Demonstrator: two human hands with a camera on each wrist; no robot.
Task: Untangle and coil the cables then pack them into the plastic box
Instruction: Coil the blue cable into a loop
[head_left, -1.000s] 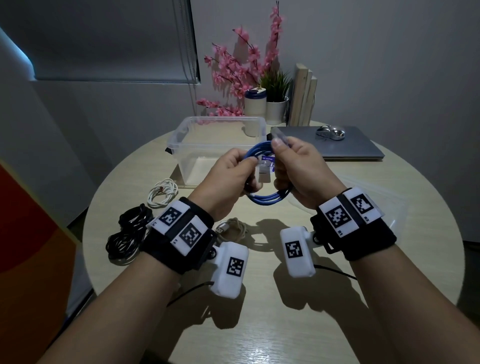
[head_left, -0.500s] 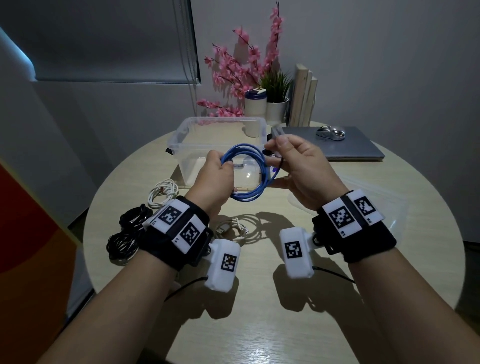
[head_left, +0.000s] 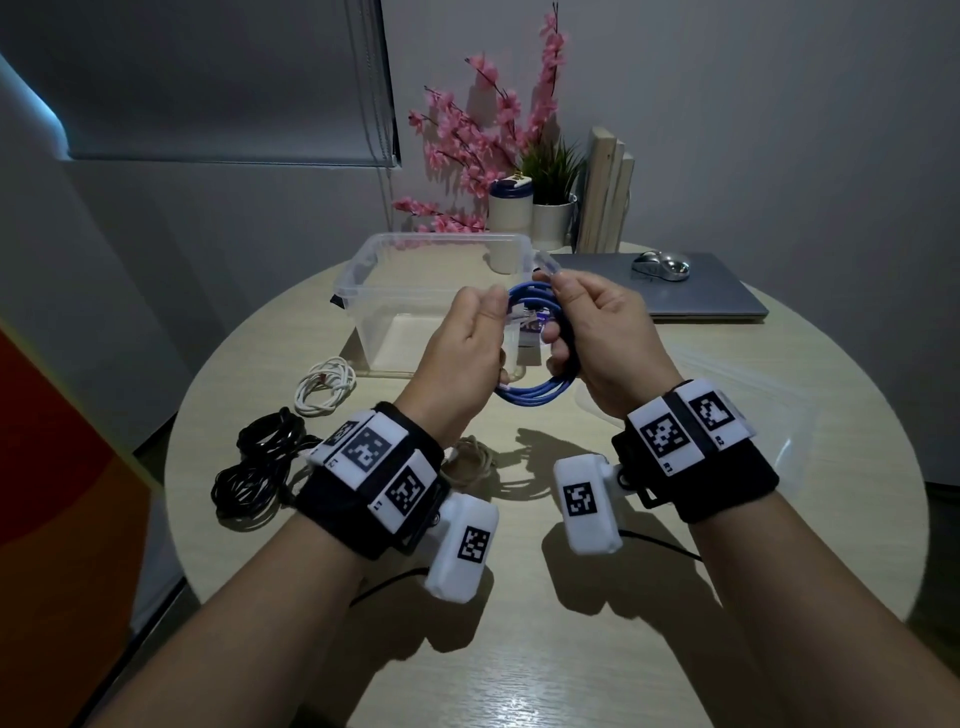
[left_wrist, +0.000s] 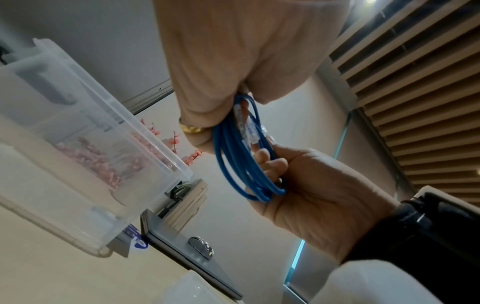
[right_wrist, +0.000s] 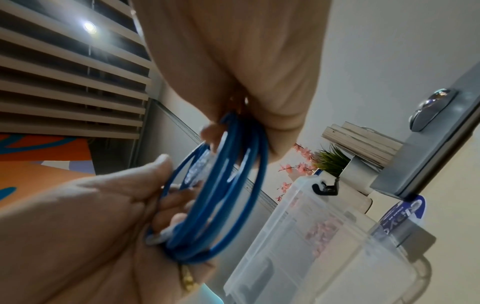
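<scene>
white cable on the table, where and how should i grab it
Grip the white cable across its bunched loops at the middle, coming straight down from above. It lies flat as a loose oval coil on the table, apart from the black cables, so pinching all the strands should keep it coiled.

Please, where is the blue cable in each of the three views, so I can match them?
Head: blue cable at centre, held between both hands above the table.
Left wrist: blue cable at centre, loops hanging down.
Right wrist: blue cable at centre.
Shared landmark: the plastic box, beside the cable in all three.
</scene>
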